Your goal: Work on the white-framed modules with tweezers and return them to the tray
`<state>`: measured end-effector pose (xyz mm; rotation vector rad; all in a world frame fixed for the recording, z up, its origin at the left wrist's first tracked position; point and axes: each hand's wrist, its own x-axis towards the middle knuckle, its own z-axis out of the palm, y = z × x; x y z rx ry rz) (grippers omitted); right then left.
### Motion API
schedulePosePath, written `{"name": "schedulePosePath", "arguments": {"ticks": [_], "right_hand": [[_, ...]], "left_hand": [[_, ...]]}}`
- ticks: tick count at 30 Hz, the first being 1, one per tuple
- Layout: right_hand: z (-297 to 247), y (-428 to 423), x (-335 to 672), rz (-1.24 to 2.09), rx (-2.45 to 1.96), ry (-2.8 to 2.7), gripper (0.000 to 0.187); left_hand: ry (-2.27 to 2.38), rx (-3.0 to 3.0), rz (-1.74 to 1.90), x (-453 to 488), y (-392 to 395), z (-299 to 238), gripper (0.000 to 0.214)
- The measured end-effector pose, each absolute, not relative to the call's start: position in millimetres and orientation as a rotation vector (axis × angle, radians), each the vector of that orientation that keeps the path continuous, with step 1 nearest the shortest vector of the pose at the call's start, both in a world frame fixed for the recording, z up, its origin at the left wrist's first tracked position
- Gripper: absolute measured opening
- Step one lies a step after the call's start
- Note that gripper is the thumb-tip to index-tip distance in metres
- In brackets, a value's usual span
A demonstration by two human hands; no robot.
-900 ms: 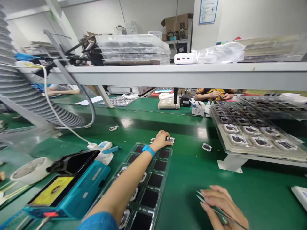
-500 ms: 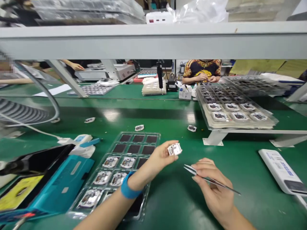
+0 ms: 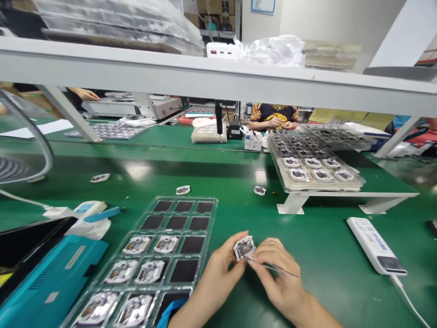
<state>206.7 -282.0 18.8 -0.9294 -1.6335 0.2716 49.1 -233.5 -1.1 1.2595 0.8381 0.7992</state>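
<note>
My left hand point(image 3: 221, 269) is closed around the edges of a small white-framed electronic module point(image 3: 244, 247), its circuit side facing me. In my right hand point(image 3: 282, 273) is a pair of metal tweezers point(image 3: 278, 269), held like a pen, with the tips at the module's lower right edge. My fingers partly hide those tips, so I cannot tell whether they grip anything. Left of my hands lies a clear plastic tray point(image 3: 210, 218). Several similar modules fill its nearer left compartments, among them one module point(image 3: 166, 244); other compartments show dark pads.
Two loose modules, one point(image 3: 183, 190) behind the tray and one point(image 3: 260, 190) further right, lie on the green table. Stacked filled trays point(image 3: 317, 187) rest on a low stand. A white powered device point(image 3: 375, 246) is at right, a teal case point(image 3: 58, 278) at left. Across the table sits another person point(image 3: 273, 117).
My hands have come together, bringing the tweezers to the module. The module is turned so its circuit side shows. My view has shifted to the right and up.
</note>
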Motion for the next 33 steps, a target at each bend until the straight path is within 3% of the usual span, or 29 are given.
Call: {"name": "schedulePosePath", "arguments": {"ticks": [10,21,28,33], "right_hand": [[11,-277,213,0.649,-1.029,-1.168,0.001],[13,-271,218,0.983,-1.137,-1.048,0.027],[10,-271,215,0.864,-1.105,-0.97,0.023],[11,-271,213,0.987,-1.089,-0.899,0.022]], "left_hand": [[0.969,1.086,0.712,46,-233,21,0.039],[0.943,1.108,0.657,46,-236,31,0.04],[0.963,1.19,0.702,47,-233,15,0.04],[0.921,1.277,0.697,47,-233,11,0.039]]}}
